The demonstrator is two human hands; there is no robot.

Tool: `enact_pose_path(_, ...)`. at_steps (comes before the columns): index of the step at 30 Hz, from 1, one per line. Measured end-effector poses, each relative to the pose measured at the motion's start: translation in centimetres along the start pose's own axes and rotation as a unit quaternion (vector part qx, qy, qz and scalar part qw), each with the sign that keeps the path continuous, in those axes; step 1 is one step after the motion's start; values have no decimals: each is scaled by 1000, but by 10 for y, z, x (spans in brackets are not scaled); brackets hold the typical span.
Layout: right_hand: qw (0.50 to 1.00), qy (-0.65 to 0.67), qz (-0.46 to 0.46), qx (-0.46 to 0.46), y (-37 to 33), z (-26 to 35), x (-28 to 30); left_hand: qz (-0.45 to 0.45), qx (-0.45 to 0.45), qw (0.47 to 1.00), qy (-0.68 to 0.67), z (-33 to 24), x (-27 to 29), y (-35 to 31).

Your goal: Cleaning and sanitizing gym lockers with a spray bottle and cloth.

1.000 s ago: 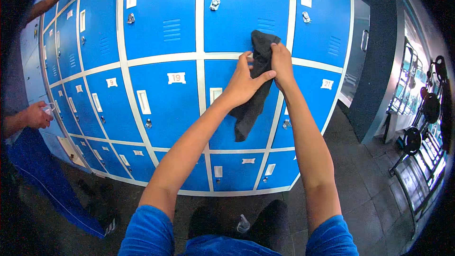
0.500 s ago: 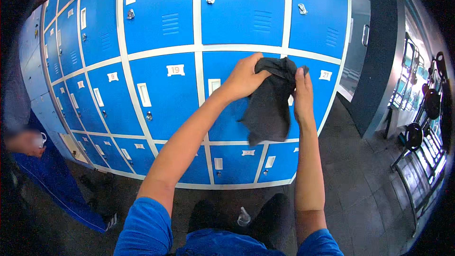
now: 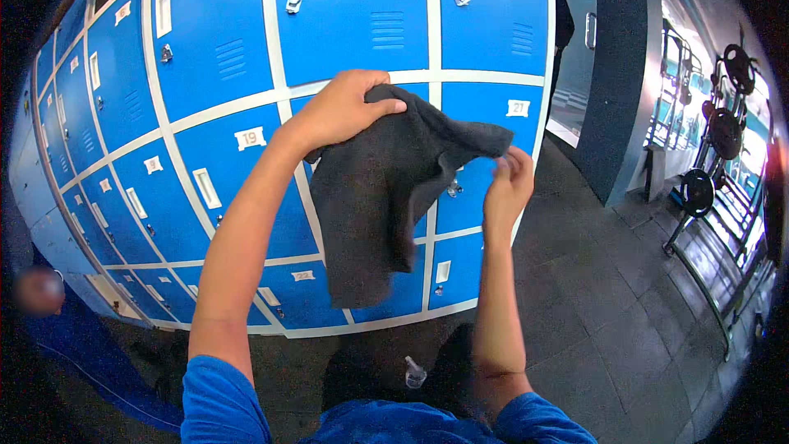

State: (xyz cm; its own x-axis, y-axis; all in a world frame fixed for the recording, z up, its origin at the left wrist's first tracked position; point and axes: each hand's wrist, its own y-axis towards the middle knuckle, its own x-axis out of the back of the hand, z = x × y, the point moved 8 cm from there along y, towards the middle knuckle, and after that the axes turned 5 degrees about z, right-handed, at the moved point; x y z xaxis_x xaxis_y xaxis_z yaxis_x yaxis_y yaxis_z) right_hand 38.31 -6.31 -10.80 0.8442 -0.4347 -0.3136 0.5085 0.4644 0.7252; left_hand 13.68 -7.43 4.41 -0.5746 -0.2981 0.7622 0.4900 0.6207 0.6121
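A dark grey cloth (image 3: pixel 370 189) hangs spread out in front of the blue lockers (image 3: pixel 283 127). My left hand (image 3: pixel 349 111) grips its upper left part, the thumb on top and the fingers behind the fabric. At the upper right, a narrow corner of the cloth stretches out to my right hand (image 3: pixel 509 185), whose fingers are pinched at its tip. The lower part of the cloth drapes freely and covers parts of the locker doors behind it.
A clear plastic bottle (image 3: pixel 415 374) is on the dark floor between my legs. At the left is another person in dark blue clothes (image 3: pixel 90 349). A rack with black weight plates (image 3: pixel 725 133) stands at the right, past a dark wall (image 3: pixel 612 74).
The bunched cloth has been opened out wider. My left hand has moved left with it, and my right hand has dropped lower, pulling a corner to the right. The view has shifted right.
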Motion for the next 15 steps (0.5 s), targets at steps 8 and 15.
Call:
enact_pose_path(8,969,-47,157,184,-88,74,-70,73,-76,984,146,-73,-34,1)
enact_pose_path(15,981,20,131,143,-31,21,-113,-38,-177,983,-37,-80,1,-23)
